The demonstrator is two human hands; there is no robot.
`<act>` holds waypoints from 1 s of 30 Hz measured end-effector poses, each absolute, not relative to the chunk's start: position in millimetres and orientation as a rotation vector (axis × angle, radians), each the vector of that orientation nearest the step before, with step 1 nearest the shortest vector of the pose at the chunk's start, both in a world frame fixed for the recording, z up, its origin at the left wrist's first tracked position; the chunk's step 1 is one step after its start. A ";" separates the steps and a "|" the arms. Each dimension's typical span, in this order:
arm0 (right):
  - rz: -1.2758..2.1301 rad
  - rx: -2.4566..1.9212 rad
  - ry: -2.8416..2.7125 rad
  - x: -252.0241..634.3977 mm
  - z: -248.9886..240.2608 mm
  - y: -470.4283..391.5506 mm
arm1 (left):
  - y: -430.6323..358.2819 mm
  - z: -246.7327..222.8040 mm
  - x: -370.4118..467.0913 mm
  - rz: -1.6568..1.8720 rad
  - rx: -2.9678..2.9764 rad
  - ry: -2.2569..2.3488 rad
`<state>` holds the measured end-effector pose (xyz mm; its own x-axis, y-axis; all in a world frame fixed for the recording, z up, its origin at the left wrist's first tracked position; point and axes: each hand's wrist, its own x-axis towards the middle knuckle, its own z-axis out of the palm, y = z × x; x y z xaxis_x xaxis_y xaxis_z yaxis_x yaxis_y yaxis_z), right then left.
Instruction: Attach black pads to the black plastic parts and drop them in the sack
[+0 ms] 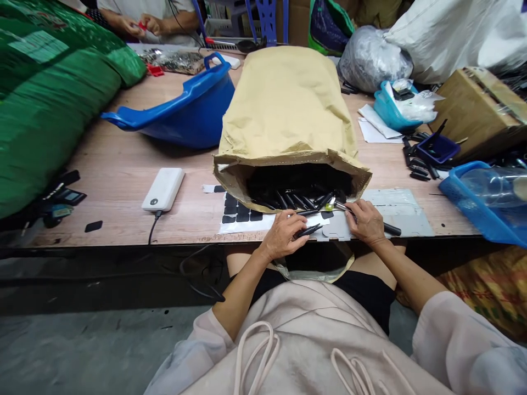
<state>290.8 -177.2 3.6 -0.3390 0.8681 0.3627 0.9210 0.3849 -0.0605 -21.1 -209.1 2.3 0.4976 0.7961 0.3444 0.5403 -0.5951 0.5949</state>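
My left hand (283, 233) is closed round slim black pen-shaped pieces (309, 230) at the table's front edge. One of them points right, towards my other hand. In my right hand (365, 221) is a slender tool with a metal shaft (341, 206) and a black handle (392, 229) that sticks out past the palm. A small yellow-green piece (330, 204) lies between the hands, by the tool's tip. Just beyond them a large tan paper sack (292, 104) lies on its side, its mouth towards me. Many black pieces (288, 198) fill the opening.
Black square stickers on a white sheet (236, 225) lie left of my hands. Further left are a white power bank (163, 189) with a cable and a tilted blue basin (193, 112). A blue basket (486, 203) stands right. Another person's hands (146, 24) work across the table.
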 end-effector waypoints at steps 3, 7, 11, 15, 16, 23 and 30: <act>-0.251 -1.554 -2.317 290.6 5.0 -176.2 | -206.9 -0.4 -20.0 0.887 2.353 1.125; -0.259 -1.540 -2.301 290.5 5.5 -175.0 | -202.3 -5.2 -18.1 0.899 2.395 1.137; -0.235 -1.520 -2.288 290.7 3.8 -173.3 | -197.8 -9.4 -19.5 0.884 2.415 1.141; -0.173 -1.455 -2.355 296.6 4.7 -168.0 | -195.0 -12.1 -22.3 0.894 2.406 1.125; -0.150 -1.431 -2.377 299.2 5.8 -166.3 | -194.5 -12.6 -22.6 0.899 2.400 1.129; 0.058 -1.360 -2.387 311.5 19.1 -168.3 | -192.5 -14.7 -20.8 0.888 2.354 1.190; 0.314 -1.291 -2.279 305.8 23.9 -190.4 | -191.3 -16.1 -18.5 0.880 2.348 1.211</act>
